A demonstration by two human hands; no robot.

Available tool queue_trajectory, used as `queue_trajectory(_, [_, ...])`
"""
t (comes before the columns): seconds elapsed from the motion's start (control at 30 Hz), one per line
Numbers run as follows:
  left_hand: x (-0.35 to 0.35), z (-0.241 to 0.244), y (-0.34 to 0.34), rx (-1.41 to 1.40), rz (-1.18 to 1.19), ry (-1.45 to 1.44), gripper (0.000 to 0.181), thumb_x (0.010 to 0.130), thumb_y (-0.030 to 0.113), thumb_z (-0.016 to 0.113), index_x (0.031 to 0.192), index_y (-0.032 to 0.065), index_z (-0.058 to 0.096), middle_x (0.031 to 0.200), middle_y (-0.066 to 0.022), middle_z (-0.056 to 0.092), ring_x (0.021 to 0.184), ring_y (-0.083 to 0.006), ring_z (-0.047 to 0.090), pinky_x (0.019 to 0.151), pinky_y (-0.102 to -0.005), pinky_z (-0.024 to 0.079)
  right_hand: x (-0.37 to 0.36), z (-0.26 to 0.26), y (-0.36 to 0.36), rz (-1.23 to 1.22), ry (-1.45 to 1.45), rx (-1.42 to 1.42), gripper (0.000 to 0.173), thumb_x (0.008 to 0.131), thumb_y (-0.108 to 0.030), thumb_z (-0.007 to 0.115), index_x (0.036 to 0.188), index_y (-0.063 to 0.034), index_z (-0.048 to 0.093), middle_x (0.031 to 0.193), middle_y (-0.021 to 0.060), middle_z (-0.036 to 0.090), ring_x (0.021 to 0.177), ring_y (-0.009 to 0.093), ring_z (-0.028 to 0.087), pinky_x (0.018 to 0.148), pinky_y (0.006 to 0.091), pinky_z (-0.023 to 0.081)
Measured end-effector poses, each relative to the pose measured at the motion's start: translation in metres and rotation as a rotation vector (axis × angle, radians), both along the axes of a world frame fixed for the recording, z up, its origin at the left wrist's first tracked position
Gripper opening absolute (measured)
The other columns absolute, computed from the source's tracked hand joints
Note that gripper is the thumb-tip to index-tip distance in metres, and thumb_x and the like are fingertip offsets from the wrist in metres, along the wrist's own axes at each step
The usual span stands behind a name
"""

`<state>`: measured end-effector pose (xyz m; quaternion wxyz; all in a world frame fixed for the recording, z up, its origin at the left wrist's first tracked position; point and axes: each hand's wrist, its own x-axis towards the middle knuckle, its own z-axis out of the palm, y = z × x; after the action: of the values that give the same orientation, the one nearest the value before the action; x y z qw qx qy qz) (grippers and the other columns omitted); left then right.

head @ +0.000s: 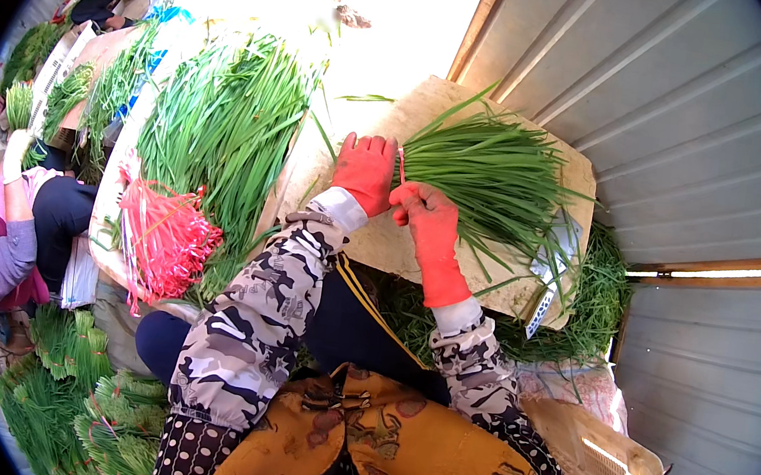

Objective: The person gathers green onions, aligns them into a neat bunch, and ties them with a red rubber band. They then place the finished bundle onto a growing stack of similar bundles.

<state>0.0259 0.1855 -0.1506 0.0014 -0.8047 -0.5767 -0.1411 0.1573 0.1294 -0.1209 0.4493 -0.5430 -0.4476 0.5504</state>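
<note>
A bundle of garlic chives (486, 172) lies on a worn wooden board (413, 255), its leaf tips spread to the right. My left hand (365, 174), in a red rubber glove, grips its stalk end and mostly hides it. A pink plastic tie strip (401, 162) runs across the bundle just beside that hand. My right hand (432, 233), gloved the same way, pinches the strip's lower part between thumb and fingers. On the board's right side rests a broad-bladed knife (557, 261) with a patterned handle, partly under the leaf tips.
Loose chives (233, 108) and pink tie strips (166, 234) lie to the left. Tied bundles (65, 406) are stacked lower left. Two people (6, 244) sit at left with greens. A corrugated metal wall (683, 117) and plastic crate (601, 460) stand right; leaf scraps (601, 305) surround the board.
</note>
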Motion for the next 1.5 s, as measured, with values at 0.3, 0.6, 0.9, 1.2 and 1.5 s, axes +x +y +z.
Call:
queue_trajectory(0.3, [0.004, 0.003, -0.001, -0.066, 0.013, -0.032, 0.076, 0.059, 0.042, 0.081, 0.115, 0.0043, 0.047, 0.106, -0.0122, 0.056, 0.105, -0.0283, 0.053, 0.094, -0.0415, 0.037, -0.008, 0.018, 0.075, 0.112, -1.010, 0.038, 0.024, 0.088, -0.027, 0.055, 0.098, -0.0067, 0.064, 0.086, 0.0170, 0.068, 0.079, 0.030, 0.067, 0.072, 0.0392, 0.051])
queue_trajectory(0.6, [0.007, -0.003, -0.003, -0.072, 0.035, -0.048, 0.075, 0.062, 0.043, 0.078, 0.118, 0.0034, 0.047, 0.106, -0.0121, 0.056, 0.106, -0.0273, 0.052, 0.095, -0.0409, 0.035, -0.020, 0.011, 0.104, 0.452, -1.419, 0.027, 0.031, 0.086, -0.030, 0.058, 0.095, -0.0025, 0.069, 0.098, 0.0216, 0.066, 0.092, 0.037, 0.064, 0.080, 0.0436, 0.051])
queue_trajectory(0.9, [0.018, -0.009, -0.002, -0.009, 0.030, -0.033, 0.062, 0.068, 0.043, 0.073, 0.110, 0.0058, 0.048, 0.102, -0.0113, 0.056, 0.101, -0.0257, 0.053, 0.092, -0.0399, 0.035, -0.004, 0.018, 0.131, 0.610, -1.370, -0.250, 0.013, 0.070, -0.012, 0.065, 0.070, 0.0000, 0.071, 0.063, 0.0179, 0.064, 0.060, 0.028, 0.066, 0.057, 0.0390, 0.051])
queue_trajectory(1.2, [0.044, -0.048, 0.006, 0.265, 0.191, -0.117, 0.025, 0.084, 0.024, 0.051, 0.101, 0.0061, 0.053, 0.093, -0.0117, 0.058, 0.094, -0.0260, 0.054, 0.098, -0.0451, 0.035, 0.035, -0.032, 0.149, 0.715, -1.458, 0.196, 0.020, 0.073, -0.017, 0.061, 0.062, -0.0026, 0.068, 0.060, 0.0159, 0.064, 0.057, 0.027, 0.065, 0.055, 0.0389, 0.051])
queue_trajectory(1.5, [0.026, -0.027, -0.010, 0.227, 0.171, -0.016, 0.027, 0.083, 0.021, 0.053, 0.105, 0.0060, 0.051, 0.097, -0.0105, 0.058, 0.098, -0.0248, 0.054, 0.098, -0.0441, 0.035, 0.019, 0.017, 0.122, 0.411, -0.400, -0.489, 0.013, 0.081, -0.008, 0.052, 0.069, -0.0120, 0.050, 0.052, -0.0060, 0.034, 0.041, 0.006, 0.026, 0.037, 0.0252, 0.020])
